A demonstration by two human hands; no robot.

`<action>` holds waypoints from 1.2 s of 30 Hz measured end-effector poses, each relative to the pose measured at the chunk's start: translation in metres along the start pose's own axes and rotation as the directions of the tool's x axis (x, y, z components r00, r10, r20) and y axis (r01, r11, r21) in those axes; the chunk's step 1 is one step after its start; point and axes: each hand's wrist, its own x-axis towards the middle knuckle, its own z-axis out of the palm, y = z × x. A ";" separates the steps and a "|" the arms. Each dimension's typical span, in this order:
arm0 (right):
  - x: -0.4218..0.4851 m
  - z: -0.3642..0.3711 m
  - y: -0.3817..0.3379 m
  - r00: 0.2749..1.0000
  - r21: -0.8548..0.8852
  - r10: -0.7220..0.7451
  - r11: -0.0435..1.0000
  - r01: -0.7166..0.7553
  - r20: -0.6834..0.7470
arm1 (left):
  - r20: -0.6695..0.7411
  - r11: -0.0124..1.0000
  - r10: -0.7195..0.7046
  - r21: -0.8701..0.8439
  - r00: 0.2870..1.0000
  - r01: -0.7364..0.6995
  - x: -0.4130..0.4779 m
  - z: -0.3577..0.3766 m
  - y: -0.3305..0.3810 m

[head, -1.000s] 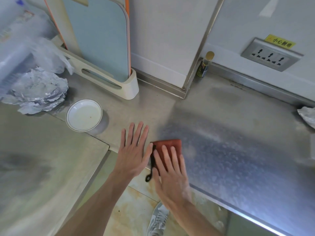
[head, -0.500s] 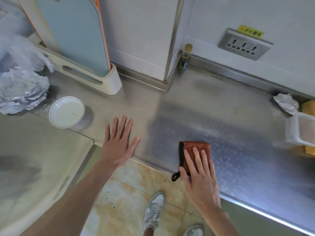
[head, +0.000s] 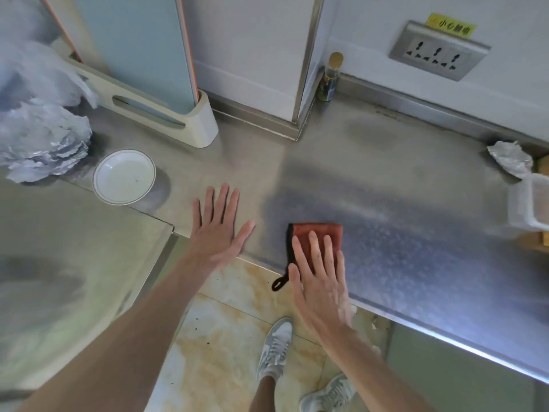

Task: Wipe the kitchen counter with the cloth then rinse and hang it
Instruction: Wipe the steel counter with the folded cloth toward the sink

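— Where's the cloth (head: 319,233)?
— Under my right hand (head: 319,278), fingers spread flat on it, pressing, not gripping, near the front edge of the steel desk (head: 371,173). Its black loop hangs off the edge by my thumb.
— And your left hand (head: 218,230)?
— Open, palm flat on the desk, empty, well left of the cloth. A white dish (head: 124,176) sits beyond it to the left.

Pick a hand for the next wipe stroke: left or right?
Right. The right hand already presses flat on the cloth at the counter edge. The left hand lies bare on the steel, apart from the cloth.
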 end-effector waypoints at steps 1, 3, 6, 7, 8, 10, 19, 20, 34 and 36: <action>0.010 0.003 -0.019 0.999 0.005 -0.035 0.999 0.035 0.013 | 0.013 1.000 -0.006 -0.015 1.000 0.006 0.000 -0.002 0.001; 0.028 0.008 -0.051 0.995 0.029 -0.092 0.995 0.091 0.032 | 0.025 0.997 -0.022 -0.071 0.999 0.024 0.000 -0.010 0.003; 0.047 0.016 -0.090 0.991 0.066 -0.130 0.990 0.128 0.019 | 0.051 0.982 -0.020 -0.185 0.998 0.030 -0.002 -0.020 -0.001; 0.051 0.017 -0.098 0.990 0.068 -0.138 0.988 0.137 0.010 | 0.046 0.979 -0.011 -0.203 0.999 0.020 -0.003 -0.022 -0.002; 0.054 0.019 -0.102 0.990 0.067 -0.144 0.987 0.144 0.002 | 0.042 0.978 -0.004 -0.210 0.999 0.013 -0.003 -0.022 -0.003; 0.055 0.020 -0.099 0.987 0.075 -0.162 0.984 0.162 -0.004 | 0.024 0.979 -0.007 -0.205 1.000 0.012 -0.003 -0.021 -0.004; -0.022 -0.002 0.054 0.991 0.057 0.110 0.993 -0.105 -0.081 | -0.152 0.995 0.012 -0.093 0.988 -0.026 -0.013 -0.015 0.040; -0.034 -0.005 0.078 0.986 0.047 0.146 0.989 -0.143 -0.085 | -0.155 0.995 0.052 -0.072 0.986 -0.064 -0.014 -0.009 0.050; -0.188 -0.037 0.373 0.832 -0.016 0.555 0.832 -0.555 -0.031 | -0.044 0.901 0.431 0.086 0.901 -0.426 -0.011 0.030 0.212; -0.188 -0.034 0.379 0.831 -0.019 0.556 0.831 -0.556 -0.014 | -0.042 0.891 0.447 0.115 0.893 -0.440 -0.012 0.031 0.212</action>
